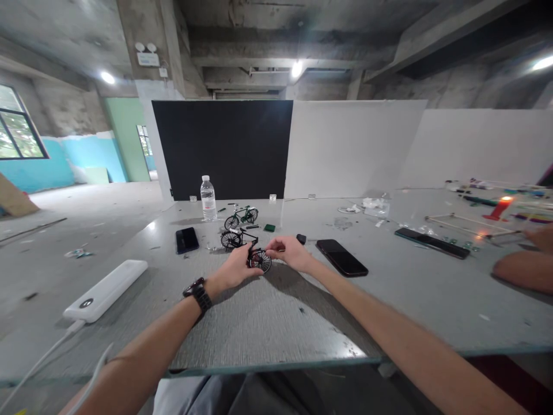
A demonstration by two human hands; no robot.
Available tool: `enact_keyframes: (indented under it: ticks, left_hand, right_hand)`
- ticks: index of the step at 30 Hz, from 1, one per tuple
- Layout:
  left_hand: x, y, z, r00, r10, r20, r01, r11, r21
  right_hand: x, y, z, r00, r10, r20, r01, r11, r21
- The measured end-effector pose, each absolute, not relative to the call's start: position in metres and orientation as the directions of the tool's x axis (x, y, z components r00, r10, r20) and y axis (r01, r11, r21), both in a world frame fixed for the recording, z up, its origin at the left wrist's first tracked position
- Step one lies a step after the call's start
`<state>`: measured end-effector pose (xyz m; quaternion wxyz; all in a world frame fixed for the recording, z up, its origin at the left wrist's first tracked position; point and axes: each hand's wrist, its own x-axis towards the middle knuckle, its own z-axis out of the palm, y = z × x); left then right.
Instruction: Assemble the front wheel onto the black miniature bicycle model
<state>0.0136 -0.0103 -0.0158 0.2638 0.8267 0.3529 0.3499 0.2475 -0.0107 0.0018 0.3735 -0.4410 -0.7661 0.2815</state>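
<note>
A small black model bicycle [233, 238] stands on the grey table in front of me, its near wheel between my hands. My left hand [235, 266] grips the bicycle from the left, with the thumb along the bottom of the near wheel. From the right, my right hand [287, 252] pinches at the top edge of that wheel with thumb and forefinger. Just behind stands a green model bicycle [242, 216]. A small green block [269, 228] and a small black piece [301, 238] lie close by.
Phones lie at left [187, 240] and right [342, 257]. A water bottle [208, 199] stands behind. A white power bank [106, 290] with a cable is at left. Another person's arm [525, 271] and a red candle [501, 208] are at far right.
</note>
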Motion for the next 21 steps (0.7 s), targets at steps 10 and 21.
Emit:
enact_keyframes:
  ticks: [10, 21]
  left_hand:
    - [0.019, -0.006, -0.019, 0.384, 0.879, 0.283, 0.177, -0.371, 0.912]
    - [0.017, -0.009, -0.020, 0.510, 0.824, 0.246, 0.108, -0.345, 0.932]
  right_hand:
    - [0.255, -0.008, 0.010, -0.068, 0.813, 0.578, 0.354, 0.562, -0.748]
    - [0.239, -0.010, -0.006, -0.143, 0.776, 0.614, 0.330, 0.622, -0.710]
